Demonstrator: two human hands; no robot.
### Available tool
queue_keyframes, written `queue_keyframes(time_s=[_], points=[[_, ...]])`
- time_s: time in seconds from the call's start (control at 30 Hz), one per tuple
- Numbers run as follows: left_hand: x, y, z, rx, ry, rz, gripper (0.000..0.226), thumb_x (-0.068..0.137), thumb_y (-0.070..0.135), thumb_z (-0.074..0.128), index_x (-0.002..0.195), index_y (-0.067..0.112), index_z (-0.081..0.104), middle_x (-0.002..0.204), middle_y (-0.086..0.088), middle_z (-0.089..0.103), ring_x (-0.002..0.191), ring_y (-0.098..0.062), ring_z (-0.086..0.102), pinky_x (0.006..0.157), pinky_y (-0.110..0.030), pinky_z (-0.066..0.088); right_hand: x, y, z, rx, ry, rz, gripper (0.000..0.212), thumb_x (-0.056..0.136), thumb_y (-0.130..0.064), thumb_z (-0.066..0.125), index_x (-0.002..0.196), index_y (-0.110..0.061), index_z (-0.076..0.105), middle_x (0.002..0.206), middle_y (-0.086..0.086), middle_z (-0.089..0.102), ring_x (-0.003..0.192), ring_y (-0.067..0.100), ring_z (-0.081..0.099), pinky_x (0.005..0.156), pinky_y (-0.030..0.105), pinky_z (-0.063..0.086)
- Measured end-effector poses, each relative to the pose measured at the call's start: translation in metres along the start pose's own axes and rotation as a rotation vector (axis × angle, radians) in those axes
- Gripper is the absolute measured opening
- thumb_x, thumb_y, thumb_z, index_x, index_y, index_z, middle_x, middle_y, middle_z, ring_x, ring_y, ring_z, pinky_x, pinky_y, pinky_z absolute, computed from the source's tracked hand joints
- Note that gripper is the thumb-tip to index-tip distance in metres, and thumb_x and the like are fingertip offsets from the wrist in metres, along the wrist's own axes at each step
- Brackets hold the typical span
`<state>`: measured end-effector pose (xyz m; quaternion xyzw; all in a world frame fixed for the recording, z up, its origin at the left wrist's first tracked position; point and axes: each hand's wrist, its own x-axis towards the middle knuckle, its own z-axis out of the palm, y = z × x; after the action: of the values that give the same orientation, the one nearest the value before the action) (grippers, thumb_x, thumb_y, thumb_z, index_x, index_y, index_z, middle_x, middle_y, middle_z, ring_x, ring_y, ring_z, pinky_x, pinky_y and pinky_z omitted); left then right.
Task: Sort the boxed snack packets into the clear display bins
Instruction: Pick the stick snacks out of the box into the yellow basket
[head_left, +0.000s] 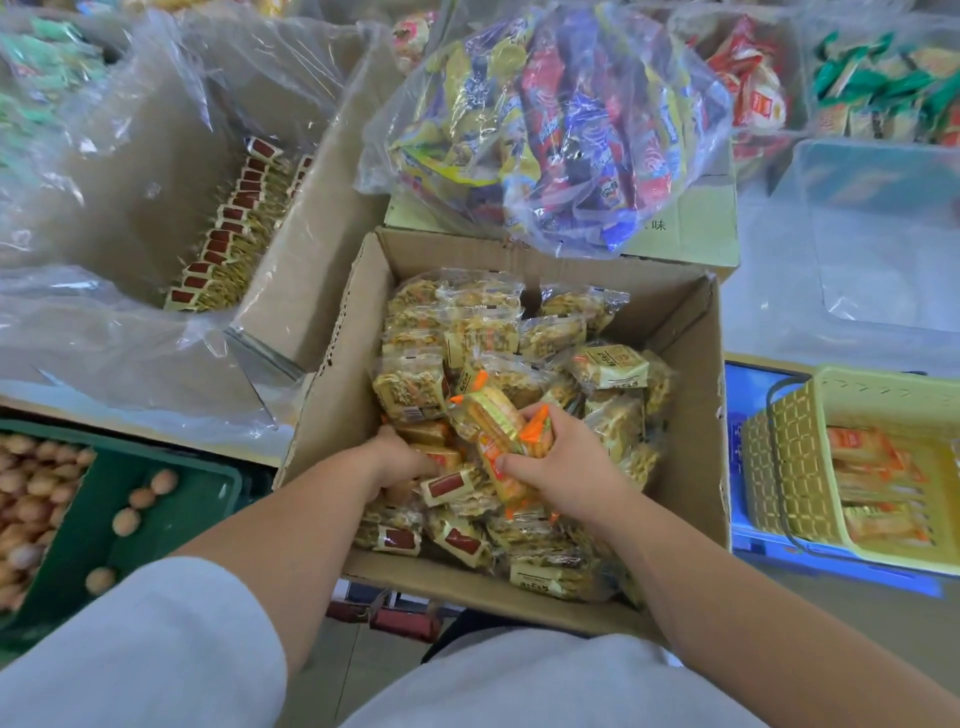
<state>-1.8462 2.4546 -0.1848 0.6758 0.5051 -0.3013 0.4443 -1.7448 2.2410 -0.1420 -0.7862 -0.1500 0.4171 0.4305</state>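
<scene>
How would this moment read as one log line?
right hand: grips orange-ended packets | left hand: down in cardboard box | stage: picking

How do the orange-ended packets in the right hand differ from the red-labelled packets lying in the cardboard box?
The orange-ended packets have bright orange sealed ends; the red-labelled packets carry a dark red patch on pale wrapping. The orange-ended packets are gripped in the right hand above the pile; the red-labelled packets lie loose in the cardboard box, by the left hand. Both are small wrapped snack packets.
</scene>
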Motion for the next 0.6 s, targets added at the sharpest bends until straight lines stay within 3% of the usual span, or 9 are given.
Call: queue_keyframes(time_s=[0.07, 0.13, 0.2, 0.23, 0.37, 0.43, 0.53, 0.6], points=[[0.004, -0.001, 0.002, -0.076, -0.039, -0.012, 0.092, 0.081, 0.031, 0.086, 0.152, 0.015, 0.029, 0.133, -0.012, 0.058, 0.103, -0.027, 0.066, 0.071, -0.034, 0.06, -0.001, 0.001, 0.002, 0.017, 0.006, 0.007, 0.048, 0.072, -0.041, 0.084, 0.111, -0.038, 0.055, 0.092, -0.01, 0.074, 0.073, 0.006, 0.073, 0.068, 0.037, 0.063], [0.008, -0.003, 0.003, -0.093, -0.103, -0.015, 0.049, 0.084, 0.034, 0.083, 0.121, 0.019, 0.053, 0.098, -0.002, 0.072, 0.069, -0.016, 0.074, 0.048, -0.024, 0.055, -0.002, 0.003, 0.002, 0.035, 0.008, 0.012, 0.049, 0.071, -0.043, 0.084, 0.111, -0.039, 0.055, 0.091, -0.011, 0.074, 0.073, 0.005, 0.072, 0.068, 0.036, 0.063], [0.009, -0.003, 0.004, -0.066, -0.16, -0.008, 0.025, 0.088, 0.041, 0.078, 0.096, 0.026, 0.059, 0.073, 0.005, 0.077, 0.061, -0.011, 0.074, 0.053, -0.023, 0.055, -0.002, 0.004, 0.002, 0.048, 0.012, 0.018, 0.049, 0.071, -0.043, 0.084, 0.111, -0.039, 0.055, 0.092, -0.011, 0.074, 0.075, 0.005, 0.073, 0.071, 0.037, 0.063], [0.008, -0.002, 0.005, -0.058, -0.178, -0.001, 0.024, 0.091, 0.044, 0.075, 0.094, 0.027, 0.058, 0.07, 0.007, 0.077, 0.064, -0.011, 0.075, 0.056, -0.023, 0.054, -0.002, 0.004, 0.002, 0.058, 0.012, 0.022, 0.048, 0.072, -0.041, 0.084, 0.11, -0.04, 0.055, 0.093, -0.011, 0.074, 0.076, 0.005, 0.073, 0.072, 0.038, 0.063], [0.011, 0.004, 0.009, -0.038, -0.175, 0.059, 0.035, 0.097, 0.048, 0.065, 0.122, 0.029, 0.05, 0.099, 0.008, 0.062, 0.086, -0.009, 0.059, 0.061, -0.021, 0.042, -0.001, 0.004, 0.001, 0.096, 0.025, 0.038, 0.048, 0.075, -0.035, 0.085, 0.111, -0.039, 0.055, 0.097, -0.009, 0.075, 0.081, 0.009, 0.074, 0.079, 0.042, 0.062], [0.014, 0.006, 0.014, -0.079, -0.152, 0.076, 0.034, 0.099, 0.043, 0.063, 0.127, 0.026, 0.053, 0.1, 0.008, 0.061, 0.088, -0.009, 0.058, 0.063, -0.021, 0.046, -0.001, 0.003, 0.0, 0.103, 0.031, 0.044, 0.05, 0.074, -0.035, 0.085, 0.114, -0.037, 0.055, 0.099, -0.008, 0.075, 0.083, 0.01, 0.074, 0.08, 0.043, 0.062], [0.021, 0.007, 0.021, -0.159, -0.064, 0.08, 0.038, 0.102, 0.029, 0.062, 0.136, 0.011, 0.059, 0.119, -0.004, 0.069, 0.108, -0.022, 0.064, 0.094, -0.033, 0.051, -0.002, 0.003, -0.001, 0.112, 0.038, 0.053, 0.053, 0.071, -0.039, 0.085, 0.115, -0.037, 0.055, 0.101, -0.008, 0.074, 0.085, 0.011, 0.074, 0.081, 0.043, 0.062], [0.021, 0.007, 0.021, -0.239, -0.004, 0.051, 0.037, 0.102, 0.023, 0.062, 0.135, 0.005, 0.06, 0.128, -0.013, 0.068, 0.112, -0.029, 0.065, 0.096, -0.037, 0.053, -0.003, 0.003, -0.001, 0.127, 0.046, 0.063, 0.054, 0.068, -0.041, 0.085, 0.113, -0.038, 0.056, 0.099, -0.008, 0.075, 0.084, 0.012, 0.074, 0.081, 0.044, 0.062]])
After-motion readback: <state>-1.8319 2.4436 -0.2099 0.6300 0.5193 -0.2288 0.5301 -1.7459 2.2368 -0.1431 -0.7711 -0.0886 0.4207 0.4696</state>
